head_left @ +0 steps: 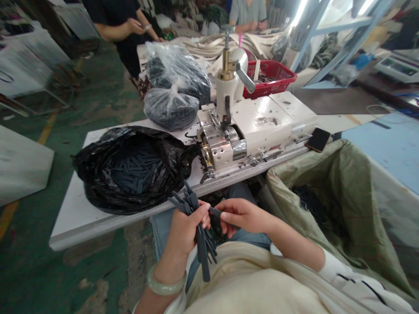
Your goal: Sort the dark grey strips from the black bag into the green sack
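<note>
My left hand [186, 224] is closed around a bundle of dark grey-blue strips [203, 248], which stick out above and below the fist. Between the thumb and fingers of my right hand [240, 216] is a single dark strip [216, 212], its far end touching the fingertips of my left hand. Both hands are over my lap, just in front of the table edge. Beyond them stands a cream machine [225, 148] with a metal head. To its left, an open black plastic bag [94, 183] holds many similar strips [135, 168].
At the right, a large green sack [343, 187] has dark pieces inside. A phone [318, 139] lies at the table's right end. Tied clear bags [173, 107] and a red basket [271, 83] stand behind. Two people [122, 30] are across the table.
</note>
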`<state>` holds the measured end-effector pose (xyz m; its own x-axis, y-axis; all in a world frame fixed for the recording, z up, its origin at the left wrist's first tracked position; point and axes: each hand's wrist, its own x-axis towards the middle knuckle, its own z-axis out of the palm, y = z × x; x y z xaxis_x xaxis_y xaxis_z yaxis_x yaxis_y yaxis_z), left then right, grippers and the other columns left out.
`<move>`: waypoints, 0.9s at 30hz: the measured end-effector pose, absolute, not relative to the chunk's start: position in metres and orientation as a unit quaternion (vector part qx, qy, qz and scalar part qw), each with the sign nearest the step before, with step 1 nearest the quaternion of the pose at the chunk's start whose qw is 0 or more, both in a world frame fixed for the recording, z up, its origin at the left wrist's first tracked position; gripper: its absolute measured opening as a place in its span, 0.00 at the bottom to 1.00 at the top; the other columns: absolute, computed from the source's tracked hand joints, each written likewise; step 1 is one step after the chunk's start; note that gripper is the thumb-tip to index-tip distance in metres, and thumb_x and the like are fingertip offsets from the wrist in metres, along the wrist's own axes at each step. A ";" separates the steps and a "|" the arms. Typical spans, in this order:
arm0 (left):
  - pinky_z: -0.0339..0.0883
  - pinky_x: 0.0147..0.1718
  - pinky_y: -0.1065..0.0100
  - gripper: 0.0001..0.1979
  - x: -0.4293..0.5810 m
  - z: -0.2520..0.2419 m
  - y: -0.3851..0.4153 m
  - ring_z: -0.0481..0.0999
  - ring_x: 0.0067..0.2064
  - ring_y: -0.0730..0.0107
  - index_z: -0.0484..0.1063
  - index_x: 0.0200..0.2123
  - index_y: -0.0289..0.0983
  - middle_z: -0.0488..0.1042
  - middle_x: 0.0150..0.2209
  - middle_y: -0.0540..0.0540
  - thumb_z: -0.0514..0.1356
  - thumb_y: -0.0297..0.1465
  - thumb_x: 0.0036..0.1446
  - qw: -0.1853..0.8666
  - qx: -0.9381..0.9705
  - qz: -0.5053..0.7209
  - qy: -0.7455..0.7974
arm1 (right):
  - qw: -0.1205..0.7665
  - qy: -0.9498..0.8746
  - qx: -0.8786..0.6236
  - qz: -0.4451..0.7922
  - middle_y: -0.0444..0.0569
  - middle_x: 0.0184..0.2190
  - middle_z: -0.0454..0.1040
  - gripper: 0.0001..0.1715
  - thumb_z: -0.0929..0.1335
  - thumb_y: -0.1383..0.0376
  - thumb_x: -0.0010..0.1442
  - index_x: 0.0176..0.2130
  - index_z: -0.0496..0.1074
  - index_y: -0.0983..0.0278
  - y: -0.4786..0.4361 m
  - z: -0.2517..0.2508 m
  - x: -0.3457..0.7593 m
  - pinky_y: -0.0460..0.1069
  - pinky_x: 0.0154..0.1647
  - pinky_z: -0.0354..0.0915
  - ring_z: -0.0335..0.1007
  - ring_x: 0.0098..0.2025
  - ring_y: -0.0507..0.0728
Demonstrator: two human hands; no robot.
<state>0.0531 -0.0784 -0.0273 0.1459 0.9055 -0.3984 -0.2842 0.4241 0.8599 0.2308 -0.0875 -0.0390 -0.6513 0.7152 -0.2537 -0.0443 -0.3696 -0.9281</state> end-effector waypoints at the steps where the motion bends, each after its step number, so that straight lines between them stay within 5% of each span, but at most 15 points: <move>1: 0.60 0.19 0.71 0.09 0.053 -0.028 -0.078 0.61 0.16 0.78 0.68 0.27 0.34 0.62 0.14 0.56 0.65 0.31 0.48 0.686 0.315 0.427 0.498 | 0.267 -0.529 -0.358 0.722 0.41 0.22 0.68 0.18 0.64 0.54 0.61 0.38 0.70 0.67 -0.082 -0.039 0.225 0.41 0.20 0.59 0.62 0.19 0.46; 9: 0.57 0.18 0.73 0.12 0.037 -0.024 -0.073 0.58 0.17 0.81 0.65 0.29 0.36 0.59 0.15 0.59 0.67 0.31 0.46 0.695 0.228 0.453 0.510 | 0.494 -0.364 -0.458 0.644 0.34 0.09 0.53 0.18 0.66 0.56 0.58 0.24 0.64 0.65 0.029 -0.037 0.238 0.42 0.10 0.40 0.43 0.10 0.44; 21: 0.58 0.19 0.73 0.12 0.033 -0.030 -0.071 0.58 0.17 0.81 0.65 0.29 0.36 0.59 0.16 0.59 0.67 0.31 0.47 0.700 0.222 0.453 0.506 | 0.570 -0.228 -0.516 0.598 0.38 0.10 0.56 0.17 0.65 0.64 0.58 0.20 0.62 0.66 0.070 -0.023 0.242 0.41 0.09 0.44 0.49 0.09 0.44; 25: 0.58 0.18 0.74 0.13 0.032 -0.026 -0.071 0.57 0.17 0.82 0.65 0.29 0.36 0.59 0.15 0.59 0.67 0.31 0.46 0.700 0.215 0.461 0.502 | 0.625 -0.272 -0.623 0.384 0.38 0.12 0.58 0.19 0.61 0.54 0.60 0.25 0.61 0.63 0.047 -0.028 0.272 0.42 0.12 0.50 0.53 0.12 0.46; 27: 0.58 0.18 0.74 0.13 0.031 -0.024 -0.071 0.57 0.17 0.82 0.65 0.29 0.36 0.60 0.15 0.59 0.67 0.31 0.46 0.705 0.211 0.461 0.496 | 0.569 -0.349 -0.715 0.207 0.42 0.15 0.63 0.22 0.55 0.51 0.63 0.29 0.63 0.63 0.013 -0.038 0.308 0.45 0.16 0.57 0.62 0.16 0.51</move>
<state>0.0310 -0.0714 -0.0237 0.0825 0.8592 -0.5049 -0.4407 0.4859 0.7548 0.3079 0.0126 -0.0378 0.6710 0.7345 0.1012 0.2635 -0.1086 -0.9585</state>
